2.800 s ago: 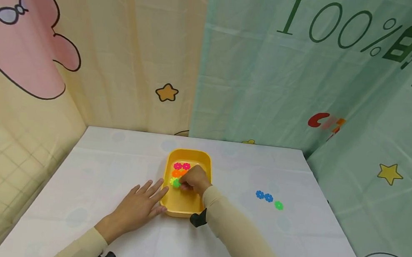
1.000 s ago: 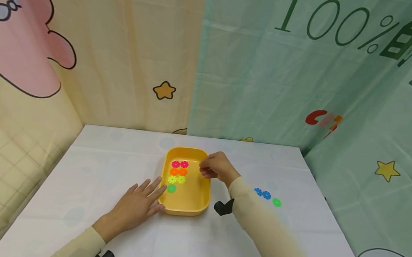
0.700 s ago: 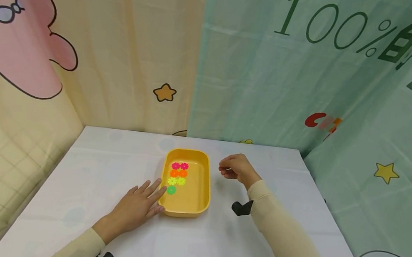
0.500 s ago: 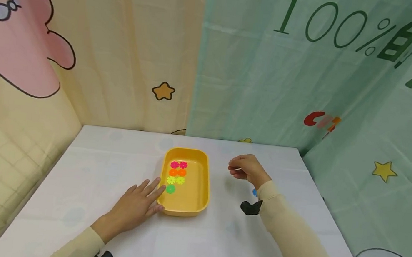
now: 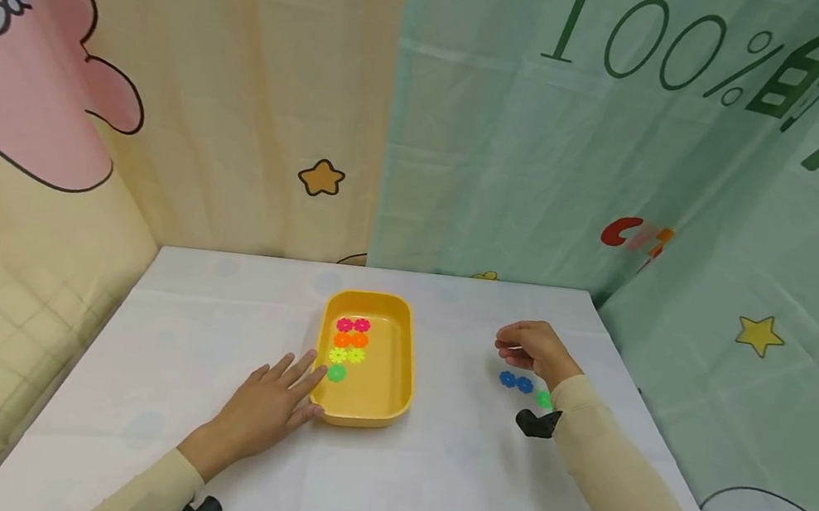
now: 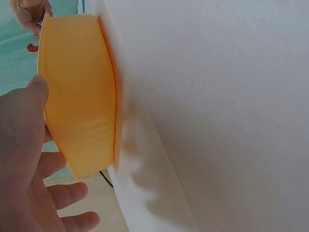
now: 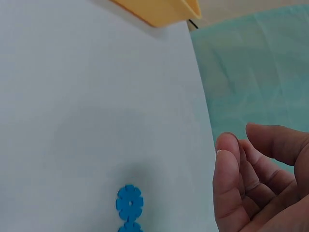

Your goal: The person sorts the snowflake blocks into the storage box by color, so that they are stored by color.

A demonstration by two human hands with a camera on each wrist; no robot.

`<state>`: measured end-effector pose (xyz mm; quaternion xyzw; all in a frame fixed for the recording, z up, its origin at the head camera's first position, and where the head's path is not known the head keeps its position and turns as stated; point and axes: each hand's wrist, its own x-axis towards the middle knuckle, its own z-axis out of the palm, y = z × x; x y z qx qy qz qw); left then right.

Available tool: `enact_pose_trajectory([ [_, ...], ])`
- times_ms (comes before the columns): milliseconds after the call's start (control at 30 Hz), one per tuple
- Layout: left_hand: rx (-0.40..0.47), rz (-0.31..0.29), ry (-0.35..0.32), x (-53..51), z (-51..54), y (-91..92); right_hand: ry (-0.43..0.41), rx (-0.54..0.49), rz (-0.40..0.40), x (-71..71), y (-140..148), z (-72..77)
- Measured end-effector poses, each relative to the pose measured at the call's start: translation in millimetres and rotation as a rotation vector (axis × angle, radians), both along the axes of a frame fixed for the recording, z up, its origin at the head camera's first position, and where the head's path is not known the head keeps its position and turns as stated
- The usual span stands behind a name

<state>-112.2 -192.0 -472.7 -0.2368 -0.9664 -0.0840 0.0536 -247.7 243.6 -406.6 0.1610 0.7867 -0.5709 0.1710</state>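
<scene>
My left hand (image 5: 261,408) rests with spread fingers against the left rim of a yellow tray (image 5: 390,387). Inside the tray, small flower-shaped plastic pieces lie in pairs: pink (image 5: 361,325), orange (image 5: 359,340) and yellow-green (image 5: 356,356), with a single green piece (image 5: 336,373) below them. My right hand (image 5: 536,350) hovers over the table at the right, thumb apart from loosely bent fingers, holding nothing in the right wrist view. Just below it lie two blue flower pieces (image 7: 129,203) side by side. Another green flower piece (image 5: 543,399) sits beside them, partly hidden by the right wrist.
The white table (image 5: 400,488) ends at a back edge against printed curtains (image 5: 493,173). Black wrist camera mounts (image 5: 537,424) sit on both wrists. In the left wrist view the tray's side wall (image 6: 79,92) stands upright on the cloth.
My right hand has come out of the tray and moved right, to above the blue pieces. In the tray, the second yellow-green piece and the green piece are now uncovered. My left hand stays put.
</scene>
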Motion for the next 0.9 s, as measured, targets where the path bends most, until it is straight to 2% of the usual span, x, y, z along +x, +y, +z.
enact_pose_trajectory([
  [367,-0.001,-0.007,0.016,0.5,1.0,-0.1,-0.032,0.005,-0.100,19.5,47.9,-18.9],
  [733,0.011,-0.006,-0.001,0.8,1.1,-0.7,-0.043,0.044,-0.120,41.6,80.9,-36.3],
  [900,0.007,-0.011,0.002,-0.3,-0.3,-0.4,-0.060,0.052,-0.136,46.8,90.4,-45.7],
])
